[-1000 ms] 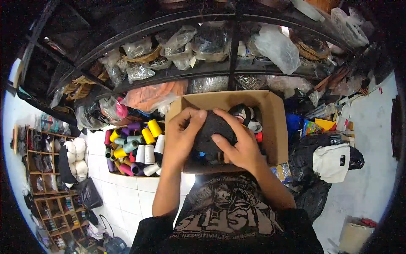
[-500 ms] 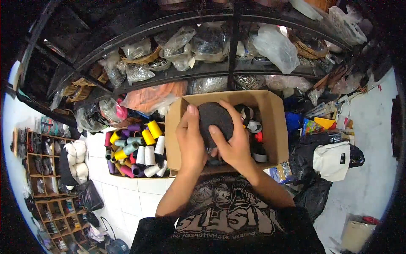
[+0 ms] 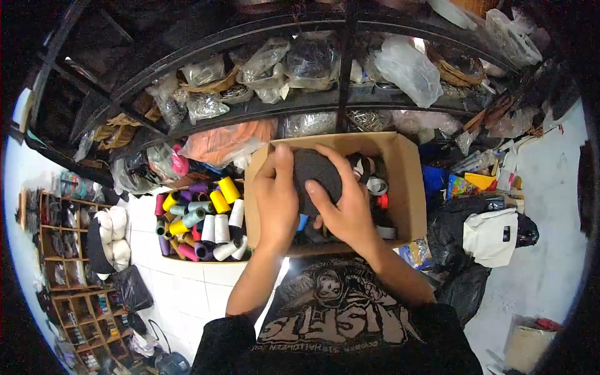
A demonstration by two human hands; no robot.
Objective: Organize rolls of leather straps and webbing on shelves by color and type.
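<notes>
A thick, dark grey roll of webbing or tape (image 3: 317,175) is held up between my two hands, over an open cardboard box (image 3: 409,194). My left hand (image 3: 276,200) grips its left side with the thumb along the edge. My right hand (image 3: 351,209) wraps around its right side, fingers at the far rim and thumb lying across the dark face. Beneath them in the box are a light grey roll (image 3: 377,185), a small red item (image 3: 382,201) and other dark pieces, partly hidden by my hands and the roll.
Left of the box stands a carton of coloured thread cones (image 3: 221,229). Behind rises a black shelf rack (image 3: 250,115) loaded with plastic bags. To the right lie black bags and a white cloth bag (image 3: 490,237). Wooden cubbies (image 3: 62,250) stand far left on the tiled floor.
My left hand has shifted slightly left and down along the roll. The right thumb has slid a little left across its face, and the roll has turned slightly.
</notes>
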